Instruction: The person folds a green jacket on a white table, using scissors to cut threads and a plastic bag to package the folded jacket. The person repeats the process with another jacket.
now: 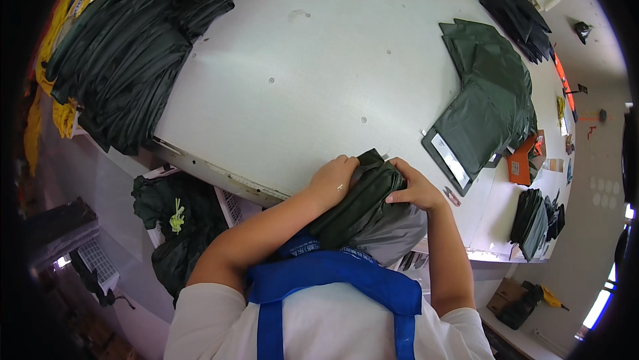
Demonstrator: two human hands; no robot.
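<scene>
At the table's near edge, a bunched dark green fabric piece [346, 203] with a grey side [393, 237] lies against my blue apron [333, 273]. My left hand [335, 179] has its fingers curled over the fabric's far left edge, the fingertips partly hidden. On the other side, my right hand [421, 190] grips the same fabric, thumb in front and fingers behind. A small pair of thread snips [452, 195] rests on the table just right of my right hand.
A white table [319, 60] spreads ahead. Dark green fabric [126, 53] is heaped at left; flat green folded pieces [492, 87] lie at right, beside an orange box [522, 160]. Below the left edge, a basket holds dark fabric [193, 203] with a pale green tie [176, 217].
</scene>
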